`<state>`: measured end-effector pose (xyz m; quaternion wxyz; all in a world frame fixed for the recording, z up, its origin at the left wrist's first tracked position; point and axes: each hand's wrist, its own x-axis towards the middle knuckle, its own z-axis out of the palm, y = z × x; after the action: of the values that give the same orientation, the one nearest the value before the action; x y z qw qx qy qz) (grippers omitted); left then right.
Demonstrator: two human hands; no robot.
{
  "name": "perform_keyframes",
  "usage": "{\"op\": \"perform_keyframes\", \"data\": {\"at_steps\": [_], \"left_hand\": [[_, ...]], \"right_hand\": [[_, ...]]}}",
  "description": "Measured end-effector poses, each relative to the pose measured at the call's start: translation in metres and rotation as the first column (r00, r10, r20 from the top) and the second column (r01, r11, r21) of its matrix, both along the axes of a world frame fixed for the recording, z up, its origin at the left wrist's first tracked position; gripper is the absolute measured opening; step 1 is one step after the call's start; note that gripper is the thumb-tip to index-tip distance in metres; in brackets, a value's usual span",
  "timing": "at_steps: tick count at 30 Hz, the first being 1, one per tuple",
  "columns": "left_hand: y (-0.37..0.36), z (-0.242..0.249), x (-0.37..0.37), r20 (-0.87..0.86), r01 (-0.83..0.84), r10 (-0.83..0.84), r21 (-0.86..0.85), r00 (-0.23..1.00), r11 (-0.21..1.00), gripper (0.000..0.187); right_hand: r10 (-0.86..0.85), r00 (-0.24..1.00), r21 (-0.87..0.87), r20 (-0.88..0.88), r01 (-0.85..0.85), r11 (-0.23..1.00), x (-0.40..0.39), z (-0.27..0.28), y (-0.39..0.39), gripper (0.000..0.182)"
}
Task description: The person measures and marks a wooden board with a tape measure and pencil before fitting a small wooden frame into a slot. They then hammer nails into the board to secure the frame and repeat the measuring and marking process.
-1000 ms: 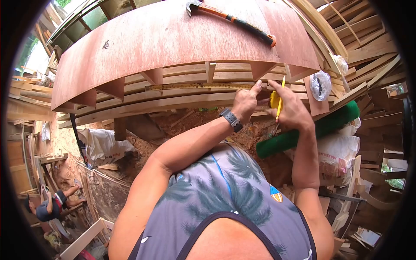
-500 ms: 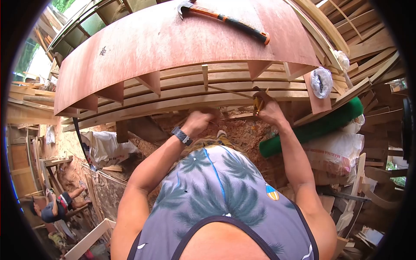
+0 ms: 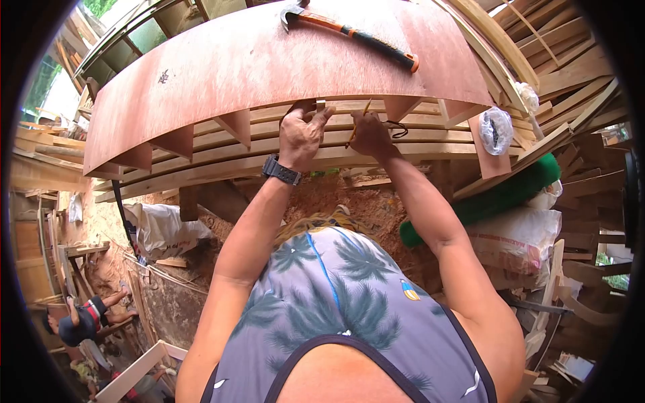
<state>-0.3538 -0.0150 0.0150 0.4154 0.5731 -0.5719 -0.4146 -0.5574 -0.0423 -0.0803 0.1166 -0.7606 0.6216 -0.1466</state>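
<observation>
My left hand (image 3: 301, 138), with a watch (image 3: 281, 170) at its wrist, is at the curved plywood panel's (image 3: 222, 74) near edge. Its fingers curl under the edge around a short wooden divider (image 3: 321, 104), which they partly hide. To its right, my right hand (image 3: 371, 134) is closed on a thin yellow pencil (image 3: 367, 105) pointing at the panel's edge. A dark cord loop (image 3: 398, 129) hangs out beside that hand; whatever else the palm holds is hidden. On top of the panel lies a claw hammer (image 3: 349, 32) with an orange and black handle.
Long wooden strips (image 3: 222, 161) run below the panel. A green roll (image 3: 484, 201) and a white sack (image 3: 517, 235) lie at right, near a plastic-wrapped bundle (image 3: 496, 131). Another sack (image 3: 161, 228) is at left, and a person (image 3: 84, 322) sits farther off.
My left hand has moved up from near my waist to the divider. My right hand has moved left and up toward the panel's edge; the yellow tool seen in it is now mostly hidden.
</observation>
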Motion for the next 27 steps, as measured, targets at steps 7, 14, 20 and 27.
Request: {"op": "perform_keyframes", "data": {"at_steps": [7, 14, 20, 27], "left_hand": [[-0.013, -0.032, 0.006, -0.042, -0.014, 0.005, -0.209, 0.999, 0.978, 0.042], [-0.018, -0.033, 0.008, -0.043, 0.002, -0.009, -0.173, 0.999, 0.985, 0.040], [-0.020, -0.013, 0.003, -0.332, -0.010, -0.081, -0.263, 0.940, 0.965, 0.037], [-0.029, -0.017, 0.008, -0.293, 0.069, -0.143, -0.250, 0.945, 0.966, 0.035]], "right_hand": [[-0.210, 0.973, 0.213, -0.101, 0.227, 0.950, 0.017, 0.080, 0.023, 0.046], [-0.380, -0.448, 0.194, 0.809, -0.406, 0.893, 0.016, 0.098, 0.013, 0.031], [-0.471, -0.346, 0.439, 0.811, -0.172, 0.882, 0.038, 0.112, 0.006, 0.026], [-0.487, -0.319, 0.464, 0.813, -0.149, 0.873, 0.039, 0.112, 0.007, 0.029]]}}
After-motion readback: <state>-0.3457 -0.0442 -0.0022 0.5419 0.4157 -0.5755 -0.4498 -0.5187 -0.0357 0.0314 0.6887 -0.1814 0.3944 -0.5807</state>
